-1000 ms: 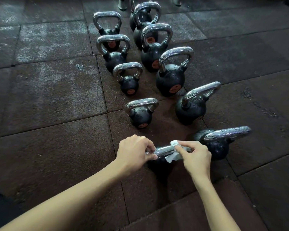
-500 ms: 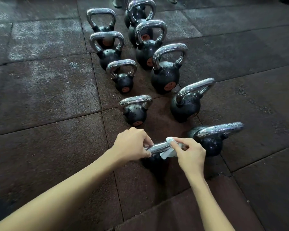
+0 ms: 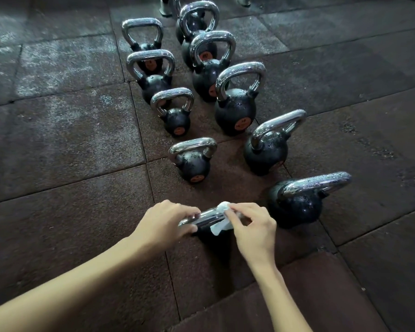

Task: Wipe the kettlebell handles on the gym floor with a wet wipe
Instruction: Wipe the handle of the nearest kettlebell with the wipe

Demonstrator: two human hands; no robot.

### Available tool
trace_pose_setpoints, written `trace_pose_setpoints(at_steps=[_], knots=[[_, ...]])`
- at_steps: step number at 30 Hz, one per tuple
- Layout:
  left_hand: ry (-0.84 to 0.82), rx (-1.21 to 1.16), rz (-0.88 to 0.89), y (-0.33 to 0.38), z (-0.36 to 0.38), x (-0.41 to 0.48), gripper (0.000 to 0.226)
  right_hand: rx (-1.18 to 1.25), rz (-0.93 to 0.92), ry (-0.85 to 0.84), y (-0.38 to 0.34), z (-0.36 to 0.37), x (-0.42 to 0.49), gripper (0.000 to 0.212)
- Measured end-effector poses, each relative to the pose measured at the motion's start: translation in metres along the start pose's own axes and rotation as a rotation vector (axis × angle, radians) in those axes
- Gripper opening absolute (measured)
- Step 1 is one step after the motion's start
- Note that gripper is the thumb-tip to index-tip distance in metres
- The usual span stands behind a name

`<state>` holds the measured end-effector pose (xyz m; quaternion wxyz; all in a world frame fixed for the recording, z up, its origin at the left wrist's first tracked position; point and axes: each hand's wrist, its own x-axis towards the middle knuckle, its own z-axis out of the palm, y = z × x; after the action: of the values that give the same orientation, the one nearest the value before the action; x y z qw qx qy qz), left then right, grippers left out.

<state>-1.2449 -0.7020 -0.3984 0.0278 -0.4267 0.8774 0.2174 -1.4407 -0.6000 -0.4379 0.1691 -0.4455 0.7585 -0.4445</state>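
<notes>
Handle wiping on the nearest kettlebell. Your left hand [image 3: 164,221] curls round the left end of the chrome handle [image 3: 203,218] and steadies it. Your right hand [image 3: 254,227] pinches the bunched wet wipe [image 3: 219,226] against the bar just right of the left hand. Its thumb and fingers bend over the wipe, and a loose tail hangs on the near side.

To do it well, wrap the wipe right round the bar, not only the top. Run it end to end, then down both curved legs to where the handle meets the bell. Brace with the left hand so the bell does not rock on the gym floor [image 3: 70,212]. You will likely need to shift that hand to reach the part it covers.

The bell body sits under the handle, mostly hidden by both hands. The other kettlebells stand in two rows beyond the handle. The neighbour kettlebell [image 3: 295,207] is just right of the handle, near the right hand but not touching it. Their handles look speckled, droplets or dust, cannot tell, so most of the task probably lies ahead.
</notes>
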Motion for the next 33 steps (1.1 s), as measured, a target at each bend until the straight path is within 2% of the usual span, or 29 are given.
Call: trace_pose_setpoints(at_steps=[3,7,8,12,15,19,21,23,26,30,33], knots=[[0.067,-0.049,0.01,-0.02,0.004,-0.015,0.024,0.112,0.171,-0.027,0.002,0.01,0.003,0.015],[0.121,-0.092,0.039,-0.044,0.009,-0.019,0.035,0.071,0.026,-0.022,-0.016,0.027,-0.009,0.016],[0.131,-0.095,0.052,-0.049,0.01,-0.02,0.038,0.07,0.04,-0.022,-0.016,0.03,-0.01,0.016],[0.162,-0.11,0.065,-0.057,0.016,-0.023,0.039,0.154,0.35,-0.07,0.004,0.032,-0.004,0.016],[0.154,-0.149,0.064,-0.057,0.019,-0.026,0.046,0.192,0.438,-0.098,0.01,0.032,-0.005,0.018],[0.167,-0.136,0.057,-0.053,0.024,-0.027,0.053,0.284,0.367,-0.189,-0.007,0.022,0.007,0.011],[0.173,-0.116,0.051,-0.05,0.026,-0.028,0.049,0.238,0.337,-0.256,-0.008,0.013,0.015,0.008],[0.157,-0.098,0.04,-0.048,0.027,-0.027,0.042,0.244,0.383,-0.288,-0.004,0.006,0.02,0.008],[0.168,-0.097,0.026,-0.046,0.03,-0.021,0.044,0.27,0.41,-0.252,-0.002,-0.001,0.021,0.009],[0.164,-0.08,0.004,-0.033,0.029,-0.012,0.039,0.148,0.203,-0.199,-0.015,-0.003,0.015,0.009],[0.179,-0.088,0.014,-0.017,0.026,-0.007,0.036,0.095,0.264,-0.111,-0.006,-0.009,0.02,0.008]])
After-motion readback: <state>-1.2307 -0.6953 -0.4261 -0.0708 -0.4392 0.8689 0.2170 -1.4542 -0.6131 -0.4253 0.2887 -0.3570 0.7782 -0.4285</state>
